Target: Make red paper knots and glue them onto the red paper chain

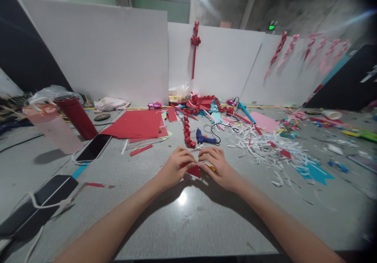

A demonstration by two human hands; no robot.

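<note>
Over the grey table, my left hand (180, 162) pinches a small piece of red paper (193, 171), whose lower corner hangs below the fingers. Close beside it, my right hand (216, 164) is closed, thumb and fingertips pressed on a thin pale strip (200, 163) at the paper's edge. Something yellow (211, 167) shows under the right fingers, mostly hidden. Just beyond my hands lie a blue hot glue gun (206, 138) with its cord and a twisted red paper chain (187, 132).
Red paper sheets (134, 123), a phone (93, 148), a red flask (77, 117), a pink bottle (54, 127) and a black power strip (38, 206) are left. White paper shreds (262, 147) and blue paper (316, 172) lie right. Behind, a red paper ornament (194, 43) hangs on white panels (226, 58).
</note>
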